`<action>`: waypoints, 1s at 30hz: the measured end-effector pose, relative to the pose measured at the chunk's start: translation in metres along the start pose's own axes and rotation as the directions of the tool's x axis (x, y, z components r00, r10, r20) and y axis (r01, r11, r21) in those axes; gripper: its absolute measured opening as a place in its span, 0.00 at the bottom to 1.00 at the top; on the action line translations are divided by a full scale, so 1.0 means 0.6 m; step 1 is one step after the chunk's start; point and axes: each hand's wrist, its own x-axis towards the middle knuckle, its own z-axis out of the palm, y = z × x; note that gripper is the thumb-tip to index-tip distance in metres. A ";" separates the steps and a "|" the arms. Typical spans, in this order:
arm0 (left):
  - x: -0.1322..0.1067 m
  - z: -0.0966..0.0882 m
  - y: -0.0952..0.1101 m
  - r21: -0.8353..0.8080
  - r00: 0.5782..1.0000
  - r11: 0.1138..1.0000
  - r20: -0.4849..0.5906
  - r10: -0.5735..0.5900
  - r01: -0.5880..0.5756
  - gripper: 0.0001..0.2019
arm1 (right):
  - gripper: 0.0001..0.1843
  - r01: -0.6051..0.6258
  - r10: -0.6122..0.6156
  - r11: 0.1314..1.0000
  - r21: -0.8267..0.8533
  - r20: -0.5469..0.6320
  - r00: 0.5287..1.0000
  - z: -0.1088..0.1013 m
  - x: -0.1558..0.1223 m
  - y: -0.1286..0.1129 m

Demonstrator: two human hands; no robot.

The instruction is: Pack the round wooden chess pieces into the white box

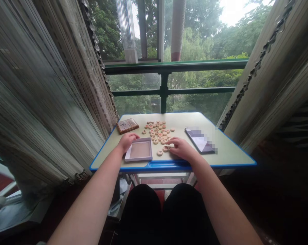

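Note:
My left hand (127, 141) rests on the far left corner of an open, shallow box tray (139, 150) with a pale rim, fingers curled over its edge. My right hand (180, 148) lies on the table just right of the tray, fingers bent and touching a round wooden game piece (165, 148); another piece (159, 153) lies beside it. Several more round wooden pieces (157, 131) with marked faces are scattered across the middle of the small table (230, 153).
A brown box lid (127, 125) lies at the table's far left. A phone (200, 140) lies at the right. The table has a blue rim (166, 166) with a groove at the front. Curtains hang close on both sides; a green railing and window stand behind.

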 end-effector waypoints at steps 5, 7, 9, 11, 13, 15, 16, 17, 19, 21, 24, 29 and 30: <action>0.002 -0.001 -0.005 -0.039 1.000 0.999 -0.002 0.010 -0.011 0.15 | 0.19 0.000 -0.052 0.988 -0.155 -0.328 0.943 0.001 0.008 0.022; 0.003 -0.001 -0.007 -0.054 1.000 0.999 -0.008 0.009 -0.009 0.14 | 0.15 -0.012 -0.061 0.962 -0.274 -0.259 0.964 0.002 0.012 0.027; 0.004 -0.001 -0.008 -0.062 1.000 0.998 -0.022 0.002 -0.004 0.14 | 0.12 -0.043 -0.021 0.933 -0.357 -0.175 0.984 0.005 0.016 0.028; 0.003 0.000 -0.008 -0.080 1.000 0.997 -0.024 -0.002 0.000 0.14 | 0.11 -0.094 0.035 0.918 -0.385 -0.158 0.987 0.007 0.018 0.025; 0.000 0.001 -0.007 -0.104 1.000 0.995 -0.013 -0.012 0.011 0.15 | 0.11 -0.126 0.067 0.917 -0.379 -0.164 0.984 0.007 0.019 0.022; -0.003 0.002 -0.006 -0.107 1.000 0.994 0.002 -0.030 0.030 0.16 | 0.12 -0.113 0.064 0.927 -0.358 -0.145 0.987 0.006 0.018 0.019; -0.005 0.003 -0.006 -0.098 0.999 0.995 0.006 -0.035 0.036 0.16 | 0.12 -0.102 0.059 0.932 -0.347 -0.133 0.989 0.006 0.018 0.018; -0.007 0.003 -0.005 -0.085 0.999 0.996 0.004 -0.037 0.038 0.17 | 0.13 -0.093 0.054 0.937 -0.337 -0.123 0.991 0.005 0.017 0.018; -0.010 0.002 -0.005 -0.061 0.999 0.998 -0.013 -0.033 0.032 0.17 | 0.14 -0.085 0.048 0.941 -0.329 -0.119 0.992 0.005 0.015 0.019; -0.011 0.000 -0.004 -0.042 0.998 0.999 -0.046 -0.034 0.032 0.17 | 0.15 -0.099 0.054 0.938 -0.333 -0.141 0.989 0.005 0.015 0.021; -0.011 -0.001 -0.004 -0.033 0.996 0.999 -0.074 -0.043 0.041 0.16 | 0.16 -0.159 0.098 0.920 -0.359 -0.181 0.978 0.005 0.015 0.024; -0.008 0.002 -0.008 -0.052 0.997 0.998 -0.070 -0.034 0.030 0.15 | 0.14 -0.127 0.054 0.933 -0.338 -0.216 0.975 0.004 0.014 0.021; -0.007 0.003 -0.009 -0.053 0.997 0.998 -0.069 -0.030 0.026 0.15 | 0.12 -0.102 0.028 0.942 -0.319 -0.228 0.973 0.004 0.013 0.020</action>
